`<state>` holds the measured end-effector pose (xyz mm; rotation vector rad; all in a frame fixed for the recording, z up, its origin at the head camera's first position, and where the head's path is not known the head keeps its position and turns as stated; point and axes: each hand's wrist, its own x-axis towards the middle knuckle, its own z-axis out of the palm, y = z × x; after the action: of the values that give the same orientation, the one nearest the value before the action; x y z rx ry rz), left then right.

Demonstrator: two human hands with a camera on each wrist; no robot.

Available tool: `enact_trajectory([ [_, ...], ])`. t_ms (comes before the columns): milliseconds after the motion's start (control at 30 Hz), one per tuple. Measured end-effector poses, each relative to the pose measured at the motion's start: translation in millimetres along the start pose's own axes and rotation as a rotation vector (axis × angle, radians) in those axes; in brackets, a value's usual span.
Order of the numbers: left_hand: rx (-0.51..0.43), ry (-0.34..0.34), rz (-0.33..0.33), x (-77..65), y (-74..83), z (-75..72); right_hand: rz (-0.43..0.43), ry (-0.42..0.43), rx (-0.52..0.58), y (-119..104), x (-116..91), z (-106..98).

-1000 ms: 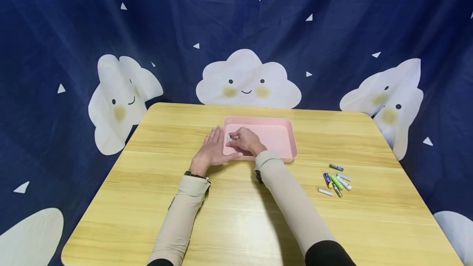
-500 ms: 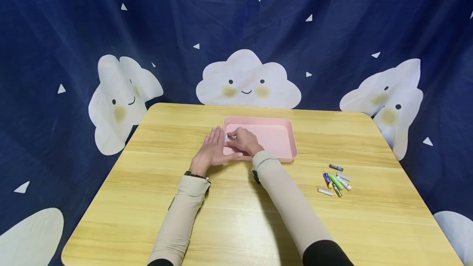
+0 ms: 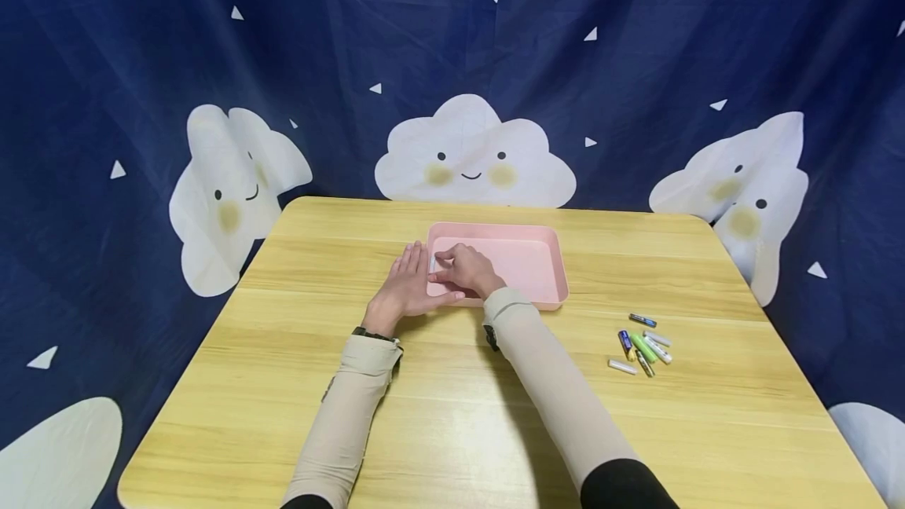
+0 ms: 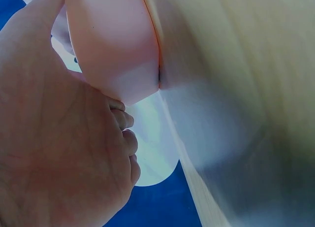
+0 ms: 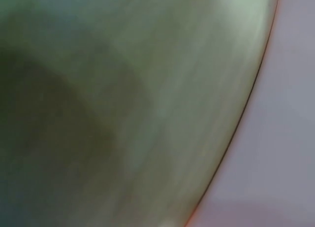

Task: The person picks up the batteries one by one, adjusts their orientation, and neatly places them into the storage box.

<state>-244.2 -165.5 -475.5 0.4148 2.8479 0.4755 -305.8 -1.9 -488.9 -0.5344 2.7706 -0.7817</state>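
Observation:
A pink tray lies on the table toward its far side. Along the tray's left wall my left hand rests with straight fingers, its thumb over the near rim. In the left wrist view the left palm is close beside the tray's outer wall. My right hand reaches inside the tray at its left end, fingers bent, pinching a small white battery against the left wall. Part of that battery is hidden by the fingers. The right wrist view shows only tabletop and the tray's edge.
Several batteries lie loosely grouped on the wooden table to the right: a green one, a blue one, a white one and others. A dark blue curtain with clouds hangs behind the table.
My right hand has shifted slightly left with the white battery, up to the tray's left wall, and then stayed there. The left hand and tray have not moved.

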Motion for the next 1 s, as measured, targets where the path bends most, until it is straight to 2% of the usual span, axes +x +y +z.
enact_trajectory([
  [533,-0.019,-0.008,-0.007,2.5,-1.0,-0.7,-0.031,-0.019,0.116,5.8,-13.1,-13.8],
  [800,0.000,-0.012,-0.020,7.2,-3.8,4.0,-0.150,0.066,0.179,11.6,-34.7,-39.1],
  [900,0.008,-0.014,-0.020,8.4,-4.2,5.4,-0.202,0.092,0.198,21.0,-44.9,-49.2],
  [1000,0.001,-0.011,-0.017,7.0,-2.0,3.8,-0.218,0.109,0.212,32.9,-57.4,-60.1],
])
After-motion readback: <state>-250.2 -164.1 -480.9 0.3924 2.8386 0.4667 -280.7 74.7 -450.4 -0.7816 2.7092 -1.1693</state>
